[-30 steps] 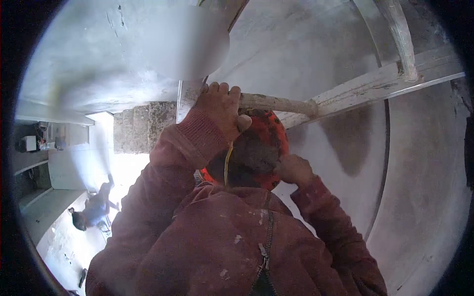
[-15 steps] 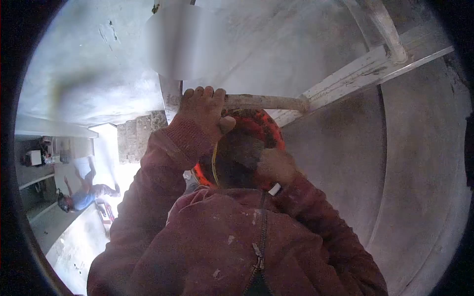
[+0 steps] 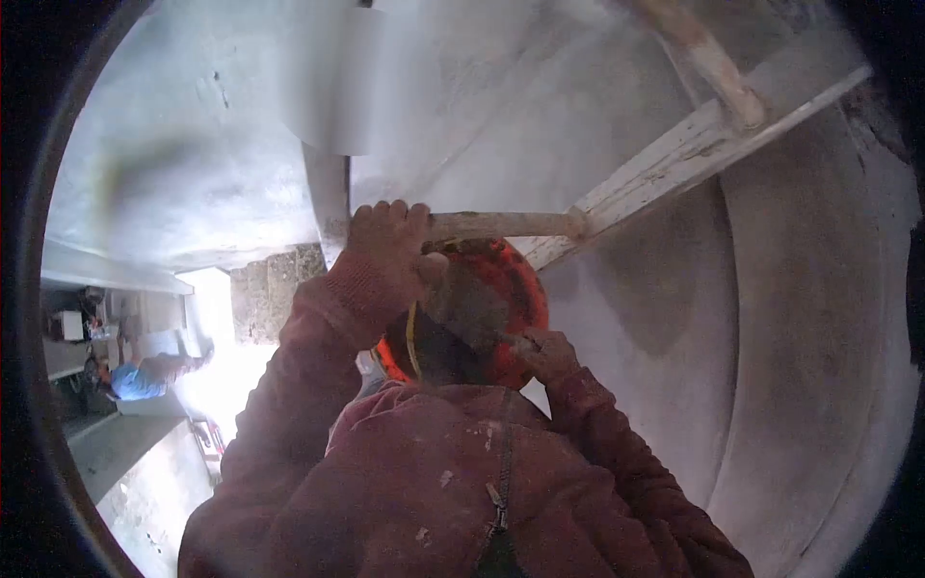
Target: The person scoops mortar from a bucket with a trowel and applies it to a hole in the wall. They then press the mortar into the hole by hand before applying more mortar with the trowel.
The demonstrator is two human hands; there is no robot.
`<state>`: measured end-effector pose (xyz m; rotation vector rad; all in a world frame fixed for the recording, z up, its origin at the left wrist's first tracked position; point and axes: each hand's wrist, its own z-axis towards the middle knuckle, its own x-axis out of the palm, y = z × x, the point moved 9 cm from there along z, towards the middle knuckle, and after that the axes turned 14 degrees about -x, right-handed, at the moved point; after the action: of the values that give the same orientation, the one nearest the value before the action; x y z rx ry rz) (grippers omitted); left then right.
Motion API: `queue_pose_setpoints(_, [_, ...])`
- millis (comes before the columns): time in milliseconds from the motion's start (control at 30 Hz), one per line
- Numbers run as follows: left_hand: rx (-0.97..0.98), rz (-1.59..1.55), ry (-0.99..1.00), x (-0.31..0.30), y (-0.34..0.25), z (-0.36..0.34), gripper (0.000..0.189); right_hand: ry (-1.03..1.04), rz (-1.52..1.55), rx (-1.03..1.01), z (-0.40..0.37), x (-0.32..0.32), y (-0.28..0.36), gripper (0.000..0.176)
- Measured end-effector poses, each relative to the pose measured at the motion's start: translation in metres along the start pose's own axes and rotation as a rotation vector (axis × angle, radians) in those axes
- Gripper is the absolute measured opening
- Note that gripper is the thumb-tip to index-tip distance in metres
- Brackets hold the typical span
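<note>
My left hand (image 3: 390,246) is wrapped round a ladder rung (image 3: 506,225), its fingers over the top near the left rail. Below the rung is an orange bucket (image 3: 528,289) with dark smears on its rim and a yellow cord-like handle (image 3: 412,337). At the bucket's right side, my right hand (image 3: 547,356) is closed round the handle of a trowel. The trowel's greyish blade (image 3: 472,313) lies over the bucket's mouth, blurred at its edges. How full the bucket is cannot be made out.
The ladder's right rail (image 3: 665,159) slants up to another rung (image 3: 708,67). Grey plastered wall (image 3: 655,337) curves along the right. Far left, a person in a blue top (image 3: 140,379) is near shelves (image 3: 67,361) and a bright opening.
My right hand has moved down and outward to the bucket's right rim, and the trowel shows more clearly. My left hand keeps its hold on the rung. The view has shifted slightly.
</note>
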<state>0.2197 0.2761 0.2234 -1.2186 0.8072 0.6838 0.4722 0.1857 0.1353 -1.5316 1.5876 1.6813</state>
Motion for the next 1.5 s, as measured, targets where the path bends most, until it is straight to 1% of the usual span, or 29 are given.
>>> queue_pose_setpoints(67, [-0.037, 0.073, 0.074, 0.003, -0.001, 0.003, 0.039, -0.096, -0.050, -0.156, -0.011, -0.019, 0.008, 0.034])
queue_pose_setpoints(133, [0.064, -0.037, 0.024, -0.013, -0.010, -0.006, 0.040, -0.076, 0.204, 0.162, -0.023, -0.024, -0.019, 0.036])
queue_pose_setpoints(200, [0.089, -0.050, 0.060, -0.007, -0.009, -0.005, 0.033, 0.015, 0.092, 0.220, -0.029, -0.051, 0.004, 0.036])
queue_pose_setpoints(267, [0.211, -0.094, -0.130, -0.033, -0.026, -0.015, 0.026, 0.164, -0.011, 0.201, -0.035, -0.068, 0.021, 0.037])
queue_pose_setpoints(300, [0.265, -0.024, -0.113, -0.026, -0.026, -0.018, 0.021, 0.174, -0.068, 0.153, -0.037, -0.080, 0.030, 0.037])
queue_pose_setpoints(333, [0.053, 0.012, 0.132, -0.018, -0.022, -0.004, 0.022, 0.186, -0.131, 0.111, -0.039, -0.092, 0.037, 0.037])
queue_pose_setpoints(367, [0.072, -0.048, 0.031, -0.033, -0.029, -0.010, 0.028, 0.125, -0.081, 0.047, -0.039, -0.107, 0.045, 0.036])
queue_pose_setpoints(400, [0.116, 0.111, -0.056, -0.013, -0.014, -0.011, 0.030, 0.078, -0.028, -0.032, -0.038, -0.123, 0.055, 0.036])
queue_pose_setpoints(433, [0.075, 0.117, -0.011, 0.001, -0.005, -0.011, 0.031, 0.024, -0.072, -0.029, -0.037, -0.148, 0.066, 0.036])
queue_pose_setpoints(500, [0.055, 0.107, 0.035, 0.000, -0.008, -0.006, 0.032, -0.045, 0.118, -0.268, -0.032, -0.190, 0.125, 0.032])
queue_pose_setpoints(533, [0.047, 0.116, 0.053, 0.003, -0.007, -0.005, 0.032, -0.064, 0.097, -0.277, -0.030, -0.209, 0.140, 0.032])
queue_pose_setpoints(600, [0.039, 0.117, 0.078, 0.001, -0.004, -0.006, 0.033, -0.038, 0.253, -0.385, -0.028, -0.242, 0.179, 0.030])
queue_pose_setpoints(667, [0.032, 0.123, 0.085, 0.002, -0.001, -0.007, 0.034, -0.096, 0.143, -0.647, -0.032, -0.290, 0.220, 0.027])
queue_pose_setpoints(733, [0.036, 0.123, 0.081, 0.000, 0.000, -0.005, 0.035, -0.227, 0.626, -0.450, -0.035, -0.329, 0.206, 0.018])
queue_pose_setpoints(800, [0.048, 0.117, 0.065, -0.001, -0.001, -0.006, 0.036, -0.469, 1.062, -0.826, -0.035, -0.389, 0.200, 0.009])
queue_pose_setpoints(833, [0.033, 0.127, 0.078, 0.003, 0.002, -0.005, 0.036, -0.485, 1.062, -0.820, -0.033, -0.389, 0.177, 0.009])
queue_pose_setpoints(900, [0.017, 0.152, 0.081, 0.005, 0.009, -0.004, 0.037, -0.359, 1.615, -0.796, -0.025, -0.359, 0.142, 0.007])
queue_pose_setpoints(933, [0.018, 0.155, 0.074, 0.007, 0.009, -0.001, 0.037, -0.291, 1.845, -0.723, -0.022, -0.336, 0.133, 0.008])
queue_pose_setpoints(967, [0.020, 0.150, 0.071, 0.008, 0.008, 0.000, 0.037, -0.214, 1.976, -0.555, -0.025, -0.282, 0.116, 0.008])
queue_pose_setpoints(1000, [0.012, 0.152, 0.070, 0.011, 0.011, -0.002, 0.037, -0.462, 1.667, -0.435, -0.030, -0.263, 0.103, 0.008])
queue_pose_setpoints(1033, [0.010, 0.156, 0.070, 0.012, 0.012, -0.001, 0.038, -0.638, 1.272, -0.225, -0.040, -0.244, 0.090, 0.012])
queue_pose_setpoints(1067, [0.008, 0.165, 0.072, 0.013, 0.013, -0.001, 0.038, -0.728, 0.952, 0.022, -0.054, -0.223, 0.078, 0.017])
queue_pose_setpoints(1167, [0.008, 0.175, 0.064, 0.016, 0.014, 0.002, 0.039, -0.664, 1.110, -0.012, -0.067, -0.215, 0.096, 0.024])
queue_pose_setpoints(1233, [0.007, 0.190, 0.051, 0.019, 0.018, 0.002, 0.039, -0.867, 0.718, -0.015, -0.092, -0.275, 0.120, 0.020])
queue_pose_setpoints(1300, [0.006, 0.205, 0.033, 0.023, 0.021, 0.003, 0.040, -0.832, 0.680, -0.191, -0.100, -0.318, 0.147, 0.015])
queue_pose_setpoints(1367, [0.006, 0.220, 0.010, 0.026, 0.024, 0.003, 0.040, -0.988, -0.345, -0.220, -0.122, -0.380, 0.214, 0.012])
queue_pose_setpoints(1433, [0.026, 0.243, -0.047, 0.039, 0.032, 0.005, 0.041, -1.128, -0.822, -0.067, -0.153, -0.422, 0.251, 0.012])
queue_pose_setpoints(1467, [0.049, 0.273, -0.099, 0.046, 0.033, 0.003, 0.041, -1.151, -1.198, 0.074, -0.162, -0.444, 0.267, 0.015])
queue_pose_setpoints(1500, [-0.016, 0.205, 0.035, 0.027, 0.022, 0.004, 0.045, -1.214, -1.364, 0.245, -0.173, -0.466, 0.277, 0.016])
